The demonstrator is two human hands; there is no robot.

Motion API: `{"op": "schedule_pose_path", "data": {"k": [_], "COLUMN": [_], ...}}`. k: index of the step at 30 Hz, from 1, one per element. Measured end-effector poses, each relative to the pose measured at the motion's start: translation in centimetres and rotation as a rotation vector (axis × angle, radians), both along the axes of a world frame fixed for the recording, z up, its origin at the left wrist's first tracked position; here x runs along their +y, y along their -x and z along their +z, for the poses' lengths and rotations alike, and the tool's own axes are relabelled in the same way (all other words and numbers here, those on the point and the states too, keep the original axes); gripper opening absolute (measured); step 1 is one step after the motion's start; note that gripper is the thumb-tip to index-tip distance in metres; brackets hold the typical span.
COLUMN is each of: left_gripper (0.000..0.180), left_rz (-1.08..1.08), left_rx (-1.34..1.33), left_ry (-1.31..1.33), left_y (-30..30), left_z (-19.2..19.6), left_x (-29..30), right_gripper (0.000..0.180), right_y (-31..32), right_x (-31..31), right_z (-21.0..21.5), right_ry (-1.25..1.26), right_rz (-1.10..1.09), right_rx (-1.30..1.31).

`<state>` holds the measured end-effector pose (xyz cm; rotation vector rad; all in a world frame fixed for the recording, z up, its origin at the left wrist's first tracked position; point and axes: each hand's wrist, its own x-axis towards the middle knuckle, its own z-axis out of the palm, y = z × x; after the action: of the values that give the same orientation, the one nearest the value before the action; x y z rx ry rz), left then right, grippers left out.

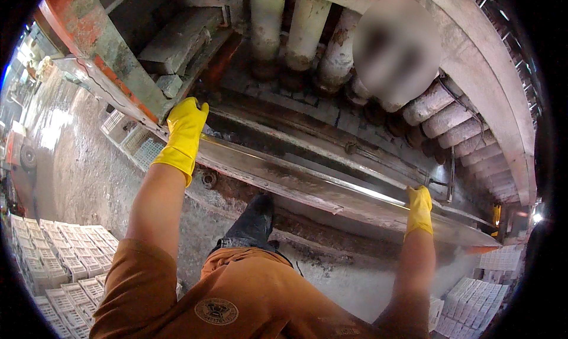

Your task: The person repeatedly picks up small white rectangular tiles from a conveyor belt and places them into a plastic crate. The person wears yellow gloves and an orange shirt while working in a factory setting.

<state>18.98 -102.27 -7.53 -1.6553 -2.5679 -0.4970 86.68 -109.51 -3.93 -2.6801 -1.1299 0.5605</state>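
Both hands at a long metal ledge, set well apart.

The ledge [284, 176] slants across the front of the person before me, spanning the gap between the yellow-gloved hands. The left hand [186, 119] touches its upper-left part, just beside an orange-edged beam [97, 40]; the right hand [419, 204] rests lower, toward the ledge's right end. The fingers of both look curled, but whether either pinches the edge I cannot tell. Beyond the ledge stands a row of pale columns [307, 31].
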Motion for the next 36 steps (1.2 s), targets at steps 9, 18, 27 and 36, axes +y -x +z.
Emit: {"op": "schedule_pose_path", "data": {"k": [9,18,27,36], "left_gripper": [0.043,0.044,0.048,0.046], "left_rz": [0.002,0.035,0.014,0.012], "left_rx": [0.008,-0.005,-0.008,-0.025], "left_ry": [-0.039,0.009,-0.032,-0.024], "left_y": [0.4,-0.1,1.1,-0.1], "left_z": [-1.1,-0.6,-2.2,-1.0], "left_x": [0.3,0.4,0.8,0.4], "right_gripper": [0.046,0.04,0.04,0.049], "right_y": [-1.2,-2.1,-1.8,-3.6], "right_x": [0.7,1.1,1.2,1.7], "right_z": [-1.4,-1.7,-2.2,-3.2], "right_ry": [-0.013,0.033,-0.028,0.052], "right_rz": [-0.028,0.029,-0.024,0.007], "right_rx": [-0.114,-0.1,-0.007,-0.105]}}
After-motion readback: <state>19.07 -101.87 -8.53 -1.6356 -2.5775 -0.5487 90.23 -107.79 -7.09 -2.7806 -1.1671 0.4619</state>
